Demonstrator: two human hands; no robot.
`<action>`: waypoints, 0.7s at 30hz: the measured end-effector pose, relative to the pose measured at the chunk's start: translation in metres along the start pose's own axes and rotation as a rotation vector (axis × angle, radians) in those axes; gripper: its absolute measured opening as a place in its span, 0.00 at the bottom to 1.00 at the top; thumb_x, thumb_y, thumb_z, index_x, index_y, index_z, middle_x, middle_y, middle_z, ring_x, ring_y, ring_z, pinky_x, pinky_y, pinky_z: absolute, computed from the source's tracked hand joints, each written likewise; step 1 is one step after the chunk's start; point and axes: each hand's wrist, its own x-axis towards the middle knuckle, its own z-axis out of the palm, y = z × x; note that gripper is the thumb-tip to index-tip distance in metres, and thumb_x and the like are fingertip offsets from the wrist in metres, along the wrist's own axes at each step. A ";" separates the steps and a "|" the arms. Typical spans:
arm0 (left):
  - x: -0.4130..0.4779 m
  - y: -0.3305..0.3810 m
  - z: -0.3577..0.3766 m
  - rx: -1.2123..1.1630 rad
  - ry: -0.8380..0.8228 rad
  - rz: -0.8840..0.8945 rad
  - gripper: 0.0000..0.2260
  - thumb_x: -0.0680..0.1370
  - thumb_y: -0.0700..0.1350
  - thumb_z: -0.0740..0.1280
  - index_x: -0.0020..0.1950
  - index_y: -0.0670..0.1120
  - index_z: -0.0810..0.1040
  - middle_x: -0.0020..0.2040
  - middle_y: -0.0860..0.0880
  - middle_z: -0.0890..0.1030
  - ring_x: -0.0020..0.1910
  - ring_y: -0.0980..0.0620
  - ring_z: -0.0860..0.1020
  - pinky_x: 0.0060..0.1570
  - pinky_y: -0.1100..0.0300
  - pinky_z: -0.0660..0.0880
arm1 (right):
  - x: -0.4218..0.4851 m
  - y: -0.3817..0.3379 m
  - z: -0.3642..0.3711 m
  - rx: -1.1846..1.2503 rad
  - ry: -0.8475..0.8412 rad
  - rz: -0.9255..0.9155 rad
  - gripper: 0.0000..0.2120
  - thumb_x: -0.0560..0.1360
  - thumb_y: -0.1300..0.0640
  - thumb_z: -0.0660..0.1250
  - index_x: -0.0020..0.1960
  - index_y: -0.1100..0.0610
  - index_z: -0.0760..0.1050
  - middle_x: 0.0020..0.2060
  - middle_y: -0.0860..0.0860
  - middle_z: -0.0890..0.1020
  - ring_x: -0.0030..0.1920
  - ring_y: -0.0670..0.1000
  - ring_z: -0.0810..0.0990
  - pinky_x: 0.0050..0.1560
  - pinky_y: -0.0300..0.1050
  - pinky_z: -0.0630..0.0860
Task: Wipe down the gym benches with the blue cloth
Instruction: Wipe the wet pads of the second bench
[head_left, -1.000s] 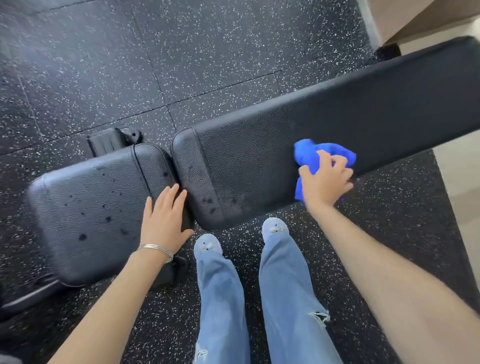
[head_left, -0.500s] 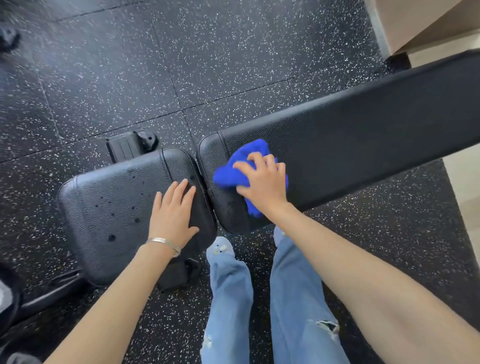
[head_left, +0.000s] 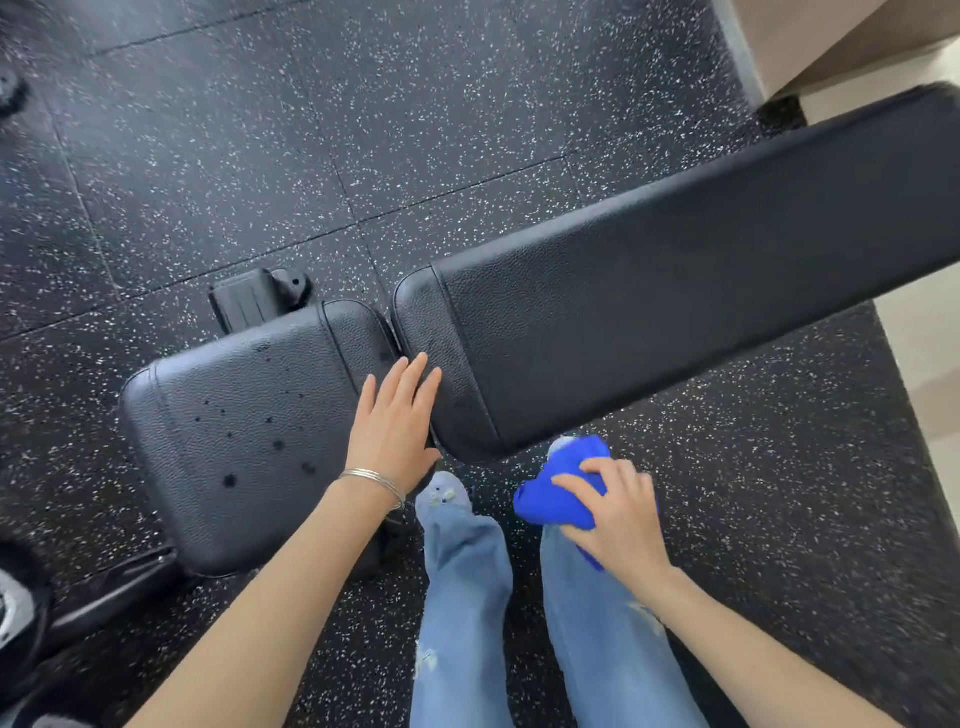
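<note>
Left hand (head_left: 392, 431): flat, fingers straight, resting across the gap between seat pad (head_left: 244, 431) and back pad (head_left: 675, 322)
Right hand (head_left: 618, 519): I see it bunching the blue cloth (head_left: 558, 493), just off the back pad's near edge
Bearing: droplet-spotted seat pad lies left of the cloth, beyond the left hand; back pad runs long up-right

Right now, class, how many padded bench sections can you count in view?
2: the short seat pad at left, under the left hand, and the long back pad running to the upper right. More may lie out of frame.
</note>
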 end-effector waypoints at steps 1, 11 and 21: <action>0.001 0.000 0.000 0.002 0.001 -0.011 0.42 0.73 0.54 0.70 0.77 0.47 0.47 0.78 0.48 0.47 0.77 0.47 0.47 0.75 0.47 0.49 | 0.015 -0.001 -0.007 0.050 0.087 0.002 0.23 0.53 0.50 0.78 0.48 0.50 0.83 0.46 0.55 0.81 0.46 0.56 0.73 0.38 0.51 0.73; 0.021 0.015 -0.010 -0.033 0.017 -0.083 0.43 0.71 0.54 0.71 0.77 0.46 0.49 0.78 0.47 0.49 0.77 0.47 0.49 0.74 0.48 0.51 | 0.184 -0.007 -0.035 -0.241 -0.129 -0.310 0.27 0.60 0.44 0.74 0.59 0.44 0.77 0.56 0.53 0.78 0.49 0.58 0.77 0.45 0.49 0.70; 0.064 0.056 -0.027 -0.106 0.005 -0.145 0.41 0.73 0.53 0.70 0.77 0.46 0.47 0.78 0.46 0.47 0.77 0.46 0.47 0.75 0.48 0.50 | 0.231 0.186 -0.077 0.003 0.039 0.740 0.19 0.73 0.51 0.67 0.63 0.49 0.71 0.62 0.53 0.69 0.59 0.61 0.67 0.55 0.57 0.66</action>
